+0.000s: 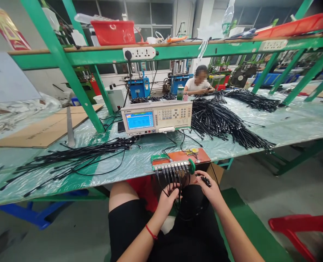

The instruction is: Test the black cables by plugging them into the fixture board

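Several black cables [165, 179] hang from a row of metal sockets on a test fixture [174, 166] at the table's front edge. My left hand [169, 196] is closed around these cables just below their plugs. To the right of the fixture, my right hand [209, 189] grips a bunch of black cable ends [205, 180]. Its fingertips are close to the fixture's round green end piece [192, 166]. Lower down, the cables loop over my lap, where the black clothing makes them hard to follow. Behind the fixture stands a bench tester [158, 118] with a lit blue screen.
A large heap of black cables [223, 122] lies right of the tester, and a looser bundle [76, 156] lies left. Cardboard [38, 127] and a metal ruler [70, 127] are farther left. Across the table sits another person [198, 85]. A red stool [303, 225] stands at right.
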Action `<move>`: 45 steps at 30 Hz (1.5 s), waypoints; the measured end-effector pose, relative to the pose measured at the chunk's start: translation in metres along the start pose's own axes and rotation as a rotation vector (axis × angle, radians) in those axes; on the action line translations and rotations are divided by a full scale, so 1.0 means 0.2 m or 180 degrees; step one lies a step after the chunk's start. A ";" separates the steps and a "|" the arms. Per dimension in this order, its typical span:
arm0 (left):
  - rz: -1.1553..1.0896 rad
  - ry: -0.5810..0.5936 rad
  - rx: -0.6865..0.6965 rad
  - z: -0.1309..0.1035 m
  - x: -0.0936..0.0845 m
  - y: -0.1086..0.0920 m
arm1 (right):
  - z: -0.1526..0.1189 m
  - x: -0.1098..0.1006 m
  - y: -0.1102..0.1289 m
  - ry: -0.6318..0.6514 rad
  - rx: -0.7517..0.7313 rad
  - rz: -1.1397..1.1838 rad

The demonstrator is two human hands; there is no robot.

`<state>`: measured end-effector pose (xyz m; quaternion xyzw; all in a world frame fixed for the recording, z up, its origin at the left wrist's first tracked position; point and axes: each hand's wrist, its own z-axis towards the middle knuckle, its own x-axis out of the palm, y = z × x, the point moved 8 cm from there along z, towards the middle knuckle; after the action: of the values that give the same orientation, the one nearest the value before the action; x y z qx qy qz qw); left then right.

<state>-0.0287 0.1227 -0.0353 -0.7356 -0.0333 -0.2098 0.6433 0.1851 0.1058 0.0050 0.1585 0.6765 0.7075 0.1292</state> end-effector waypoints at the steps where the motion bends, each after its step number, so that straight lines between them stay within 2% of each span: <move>1: -0.0005 0.0045 -0.0021 0.00 0.01 0.00 | 0.01 0.01 0.02 0.0008 -0.0129 -0.0100; 3: -0.0003 0.0117 -0.0041 0.00 0.03 0.00 | 0.00 0.03 0.06 -0.0023 -0.0453 -0.0352; 5: 0.0014 0.0180 -0.0042 0.00 0.05 -0.01 | -0.01 0.10 0.06 0.0228 -0.0526 -0.0359; 9: 0.0037 0.0472 -0.0114 -0.02 0.09 0.01 | -0.05 0.35 -0.02 0.1638 0.0169 0.0186; 11: -0.0029 0.0567 -0.0202 -0.04 0.11 0.04 | -0.07 0.43 -0.05 0.1998 0.0510 0.0445; 13: -0.0231 0.0488 -0.0341 -0.06 0.12 0.07 | -0.08 0.47 -0.06 0.1974 0.0648 0.0587; 16: -0.0710 0.0244 -0.0600 -0.11 0.13 0.09 | -0.09 0.48 -0.06 0.1683 0.0762 0.0603; 20: -0.1072 0.0214 -0.0809 -0.17 0.19 0.04 | -0.13 0.46 -0.02 0.1403 0.0896 0.0603; 23: -0.1128 0.0164 -0.0879 -0.19 0.20 -0.01 | -0.16 0.44 -0.01 0.1381 0.0955 0.0605; 31: -0.0996 -0.0055 -0.0923 -0.27 0.20 -0.01 | -0.23 0.38 -0.08 0.1414 0.1076 0.0561; 35: -0.0929 -0.0094 -0.0939 -0.27 0.22 -0.01 | -0.22 0.40 -0.05 0.1448 0.1001 0.0542; 41: -0.0563 0.0108 -0.1119 -0.33 0.32 0.05 | -0.24 0.45 0.01 0.1569 0.1038 0.0245; 43: -0.0412 0.0092 -0.1028 -0.35 0.31 0.05 | -0.26 0.45 0.02 0.1572 0.1059 0.0207; 45: -0.0080 -0.0037 -0.0717 -0.35 0.27 0.02 | -0.29 0.44 0.04 0.1618 0.1071 0.0278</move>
<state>0.0030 0.0431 -0.0131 -0.8040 -0.0225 -0.2160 0.5536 0.0811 0.0880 0.0148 0.0246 0.7873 0.6074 -0.1028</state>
